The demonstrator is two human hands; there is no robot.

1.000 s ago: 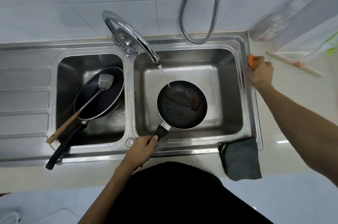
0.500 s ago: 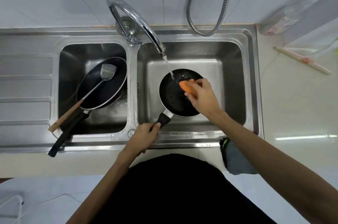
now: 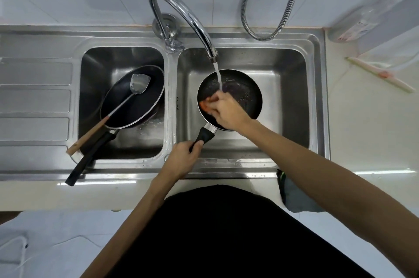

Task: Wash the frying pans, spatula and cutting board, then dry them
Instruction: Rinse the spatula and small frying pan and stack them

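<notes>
Over the right basin of the steel sink (image 3: pixel 317 100), my left hand (image 3: pixel 181 159) is wrapped around the black handle of the small frying pan (image 3: pixel 247 96), holding it under the tap (image 3: pixel 181 12), whose stream lands at about 12 o'clock on the pan's dark inside. My right hand (image 3: pixel 226 109) is closed on an orange sponge (image 3: pixel 204 105) and presses it against the pan's floor near 9 o'clock. At 9 o'clock from this pan, the left basin holds the large frying pan (image 3: pixel 127 109), tilted, its long handle sticking out over the front rim toward 7 o'clock. Across it lies the spatula (image 3: pixel 138 82), metal blade inside the pan, wooden handle pointing to 7 o'clock. A grey cloth (image 3: pixel 294 196) hangs off the counter edge at 4 o'clock.
</notes>
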